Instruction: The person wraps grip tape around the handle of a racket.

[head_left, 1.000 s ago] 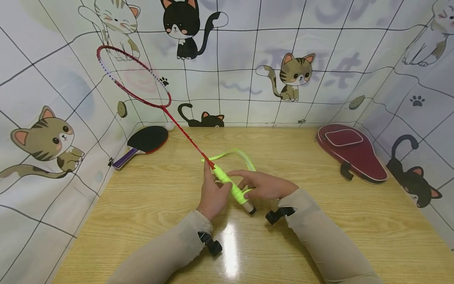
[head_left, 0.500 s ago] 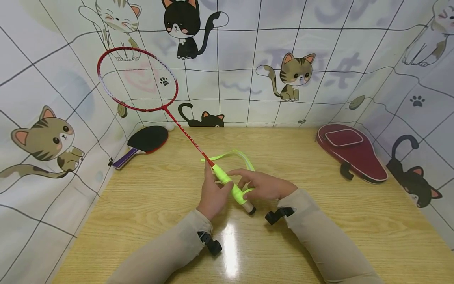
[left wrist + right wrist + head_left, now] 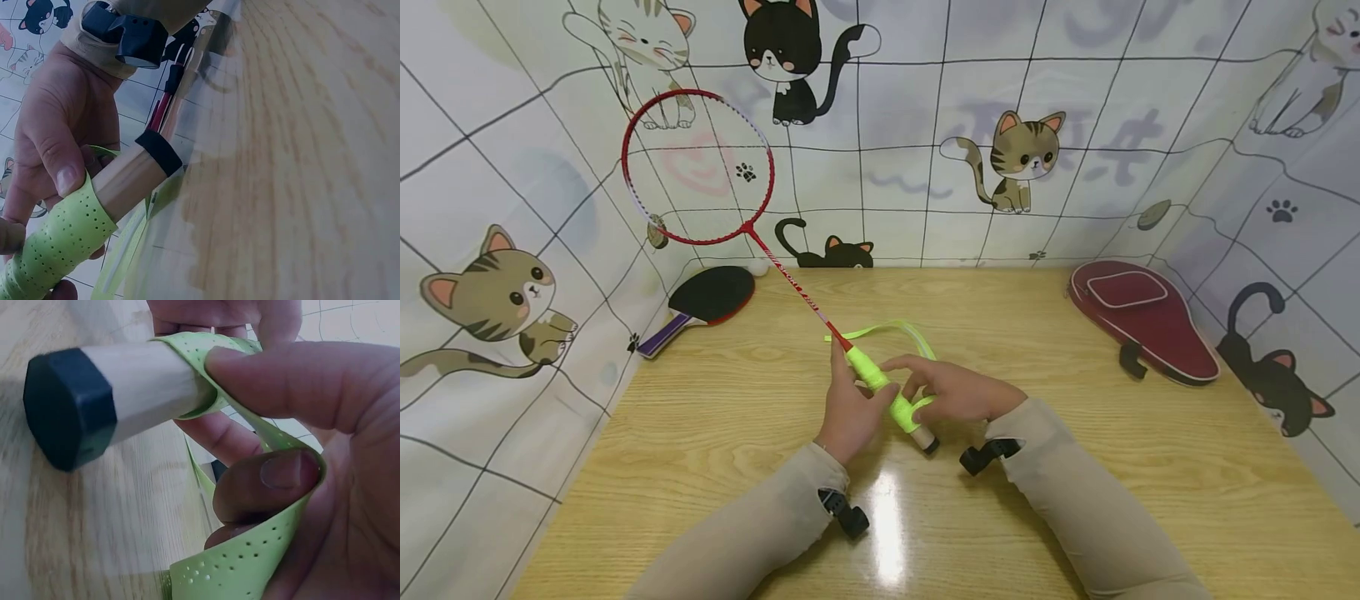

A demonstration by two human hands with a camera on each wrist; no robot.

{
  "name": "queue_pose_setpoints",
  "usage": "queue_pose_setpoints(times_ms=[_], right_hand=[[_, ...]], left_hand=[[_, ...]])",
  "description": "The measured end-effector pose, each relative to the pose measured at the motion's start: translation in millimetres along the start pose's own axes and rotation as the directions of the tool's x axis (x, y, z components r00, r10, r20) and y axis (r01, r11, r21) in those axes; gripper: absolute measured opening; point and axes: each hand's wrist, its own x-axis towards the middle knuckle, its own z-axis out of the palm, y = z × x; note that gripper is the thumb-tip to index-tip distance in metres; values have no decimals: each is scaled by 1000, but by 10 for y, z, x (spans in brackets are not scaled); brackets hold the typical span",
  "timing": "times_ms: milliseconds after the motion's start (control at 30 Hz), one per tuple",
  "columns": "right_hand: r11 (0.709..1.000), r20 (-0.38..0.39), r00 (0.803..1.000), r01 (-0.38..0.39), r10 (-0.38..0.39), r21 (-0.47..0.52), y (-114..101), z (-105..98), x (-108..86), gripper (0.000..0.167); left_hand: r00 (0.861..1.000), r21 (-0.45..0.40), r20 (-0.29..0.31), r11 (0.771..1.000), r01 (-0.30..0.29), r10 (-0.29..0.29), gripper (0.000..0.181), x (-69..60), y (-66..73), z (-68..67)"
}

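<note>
A red badminton racket (image 3: 801, 292) slants across the head view, its head raised up left; I cannot make out strings. Perforated lime-green grip tape (image 3: 867, 367) covers most of the handle. Bare wood (image 3: 128, 181) and a black end cap (image 3: 69, 409) show at the butt. My left hand (image 3: 852, 417) holds the wrapped handle, thumb on the near side, forefinger along the shaft's base. My right hand (image 3: 966, 392) pinches the tape at the wrap's lower edge; in the right wrist view, its thumb presses the tape and the strip passes over a curled finger. The loose tape tail (image 3: 917, 335) curves behind the handle.
A table tennis bat (image 3: 711, 296) lies at the table's back left, near a white ball (image 3: 758, 267). At the back right lies a dark red bat case (image 3: 1138, 317) with a black strap. Cat-printed walls stand behind and on both sides of the wooden table (image 3: 760, 392).
The racket has rolled about its shaft, so its head has turned from a narrow oval to nearly face-on. Both hands stay almost in place, and the loose tape has shifted slightly.
</note>
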Motion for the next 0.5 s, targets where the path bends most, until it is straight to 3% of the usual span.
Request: queue_pose_setpoints(times_ms=[133, 500], right_hand=[[1000, 6, 1000, 1, -1, 1, 0, 15, 7, 81], [998, 65, 998, -10, 6, 62, -25, -6, -12, 86]], left_hand=[[1000, 22, -9, 1000, -6, 7, 119, 17, -43, 13], [1000, -41, 14, 999, -15, 15, 114, 4, -25, 11]])
